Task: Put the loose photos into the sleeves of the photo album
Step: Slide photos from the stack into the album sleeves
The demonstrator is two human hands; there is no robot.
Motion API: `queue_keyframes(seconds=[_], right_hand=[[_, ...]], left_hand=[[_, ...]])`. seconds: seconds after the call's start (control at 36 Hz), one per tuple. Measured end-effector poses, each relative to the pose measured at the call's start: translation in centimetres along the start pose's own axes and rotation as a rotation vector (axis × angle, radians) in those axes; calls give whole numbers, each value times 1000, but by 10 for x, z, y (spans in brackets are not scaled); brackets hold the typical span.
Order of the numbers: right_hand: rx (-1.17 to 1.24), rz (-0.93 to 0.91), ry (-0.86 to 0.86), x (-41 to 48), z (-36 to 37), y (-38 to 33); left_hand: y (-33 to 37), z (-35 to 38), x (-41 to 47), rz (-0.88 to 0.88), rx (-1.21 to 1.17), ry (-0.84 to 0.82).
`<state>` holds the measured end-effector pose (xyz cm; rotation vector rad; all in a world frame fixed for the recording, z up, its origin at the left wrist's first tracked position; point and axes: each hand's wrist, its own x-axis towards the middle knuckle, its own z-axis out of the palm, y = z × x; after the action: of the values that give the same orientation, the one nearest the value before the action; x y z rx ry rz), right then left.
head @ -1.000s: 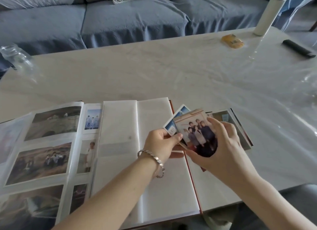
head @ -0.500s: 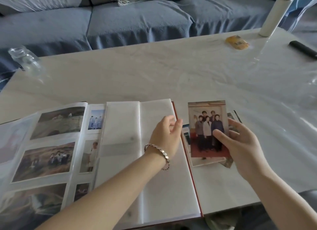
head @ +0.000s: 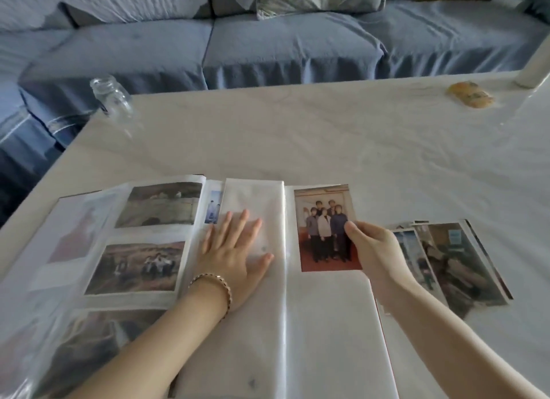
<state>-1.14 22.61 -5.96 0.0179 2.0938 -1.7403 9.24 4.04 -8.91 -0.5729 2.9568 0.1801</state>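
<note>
Over glossy album page (head: 327, 324) | right hand (head: 375, 250) pinches rectangular photo (head: 323, 220) | left hand (head: 235, 250) flat

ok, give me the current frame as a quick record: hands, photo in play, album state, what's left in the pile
left hand: flat, fingers straight, pressing a blank page of the album
right hand: pinches the group photo by its right edge
group photo: upright over the blank page's right column; inside a sleeve or not, cannot tell
album state: open on the table; left page sleeves filled
loose photos: overlapping pile on the table, right of the album
other: glass jar and yellow packet at the far side
</note>
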Motion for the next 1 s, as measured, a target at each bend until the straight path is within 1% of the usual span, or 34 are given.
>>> queue_keyframes(seconds=[0.14,0.25,0.36,0.5,0.81,1.0], right_hand=[[-61,-49,66,16,24,-9],[-74,-142,160,26,33,-15],[-148,-252,229,27,37,-13],[-198,-320,203,19,41,-9],[-223,-324,208,20,39,-4],[-188,-341,213,18,40,-3]], left_hand=[[-2,2,-1,-16,-58,72],[-2,2,-1,-14,-70,77],[-2,5,0,-20,-100,90],[-1,7,0,-25,-111,114],[-2,7,0,-23,-111,97],[-1,6,1,-21,-98,79]])
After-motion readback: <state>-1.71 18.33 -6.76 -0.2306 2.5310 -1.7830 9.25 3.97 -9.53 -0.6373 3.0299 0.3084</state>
